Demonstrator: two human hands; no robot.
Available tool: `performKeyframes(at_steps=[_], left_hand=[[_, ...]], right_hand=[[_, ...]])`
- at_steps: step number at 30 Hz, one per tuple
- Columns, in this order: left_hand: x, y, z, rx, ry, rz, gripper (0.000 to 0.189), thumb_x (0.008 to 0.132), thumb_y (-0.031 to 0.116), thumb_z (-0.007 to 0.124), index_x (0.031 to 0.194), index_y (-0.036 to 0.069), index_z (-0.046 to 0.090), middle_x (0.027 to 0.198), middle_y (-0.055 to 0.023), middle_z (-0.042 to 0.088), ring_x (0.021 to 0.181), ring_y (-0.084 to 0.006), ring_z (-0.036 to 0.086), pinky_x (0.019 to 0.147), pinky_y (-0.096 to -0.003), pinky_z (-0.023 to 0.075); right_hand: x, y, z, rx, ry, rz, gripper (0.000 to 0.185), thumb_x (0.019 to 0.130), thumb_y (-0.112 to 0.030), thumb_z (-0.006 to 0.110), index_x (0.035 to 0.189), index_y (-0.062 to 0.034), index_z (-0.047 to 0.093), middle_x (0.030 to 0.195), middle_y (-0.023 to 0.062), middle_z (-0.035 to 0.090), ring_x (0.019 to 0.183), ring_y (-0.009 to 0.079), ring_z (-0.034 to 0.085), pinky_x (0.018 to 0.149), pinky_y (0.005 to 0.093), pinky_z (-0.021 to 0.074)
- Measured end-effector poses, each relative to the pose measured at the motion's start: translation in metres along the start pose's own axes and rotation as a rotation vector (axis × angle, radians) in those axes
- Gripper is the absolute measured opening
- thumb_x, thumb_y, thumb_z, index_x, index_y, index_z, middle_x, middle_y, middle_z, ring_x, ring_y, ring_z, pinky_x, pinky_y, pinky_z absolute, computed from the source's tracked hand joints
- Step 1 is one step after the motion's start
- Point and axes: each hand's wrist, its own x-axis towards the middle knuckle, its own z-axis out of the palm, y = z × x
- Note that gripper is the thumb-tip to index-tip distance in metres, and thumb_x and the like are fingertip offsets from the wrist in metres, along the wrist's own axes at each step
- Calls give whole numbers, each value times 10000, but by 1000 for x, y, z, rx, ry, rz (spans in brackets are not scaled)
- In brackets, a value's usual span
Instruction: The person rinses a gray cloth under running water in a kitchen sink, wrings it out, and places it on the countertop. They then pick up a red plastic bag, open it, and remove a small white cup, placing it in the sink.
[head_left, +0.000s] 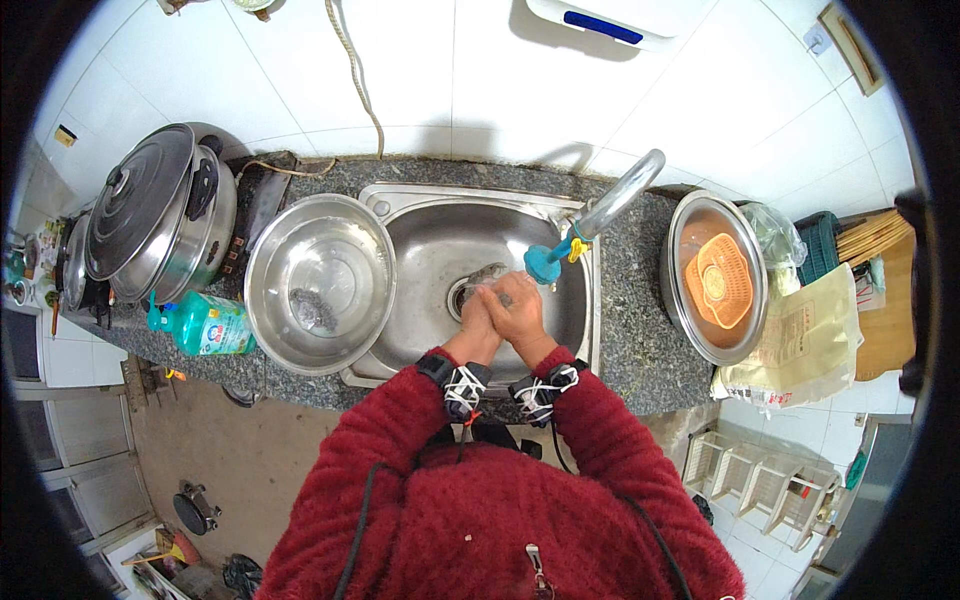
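Over a stainless steel sink, my left hand and my right hand are pressed together, cupped around something dark and greyish that shows only in small part. Just above them is the blue nozzle of the faucet. Beneath the hands lies the sink drain, partly covered, with a greyish lump beside it. A steel basin overlaps the sink's left rim and holds water with a dark, small-grained clump at its bottom.
Left of the basin stand a green soap bottle and large lidded steel pots. A cleaver-like blade lies behind. On the right, a steel bowl holds an orange plastic basket, beside a plastic bag and chopsticks.
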Motion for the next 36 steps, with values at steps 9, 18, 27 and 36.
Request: performKeyframes(at_steps=[9, 18, 27, 36], left_hand=[[-11, 10, 24, -7, 272, -51, 363, 1000, 351, 452, 1130, 38, 583, 1112, -84, 621, 1028, -231, 586, 884, -375, 475], [-25, 30, 17, -334, -27, -162, 478, 1007, 443, 381, 1226, 52, 549, 1204, -96, 614, 1124, -263, 567, 1001, -416, 423], [-29, 17, -1, -161, 164, -189, 543, 983, 519, 366, 1245, 81, 553, 1216, -82, 614, 1109, -253, 581, 943, -412, 465], [-8, 13, -22, -367, 24, -203, 445, 971, 457, 448, 1157, 78, 587, 1130, -109, 630, 1042, -271, 604, 929, -446, 482]], right_hand=[[-11, 21, -10, 300, -114, 455, 271, 862, -298, 686, 827, -34, 633, 853, 135, 641, 754, 284, 617, 708, 345, 479], [-20, 17, -59, -164, -517, 306, 622, 709, -404, 795, 1135, 9, 607, 1167, 229, 602, 1100, 374, 577, 950, 409, 462], [-21, 8, -40, 472, -360, 604, 296, 776, -158, 735, 983, 5, 600, 937, 68, 651, 842, 168, 611, 773, 317, 492], [-25, -15, -73, 901, -228, 580, 482, 748, -1, 693, 1203, -20, 534, 1012, 70, 641, 906, 142, 608, 787, 303, 496]])
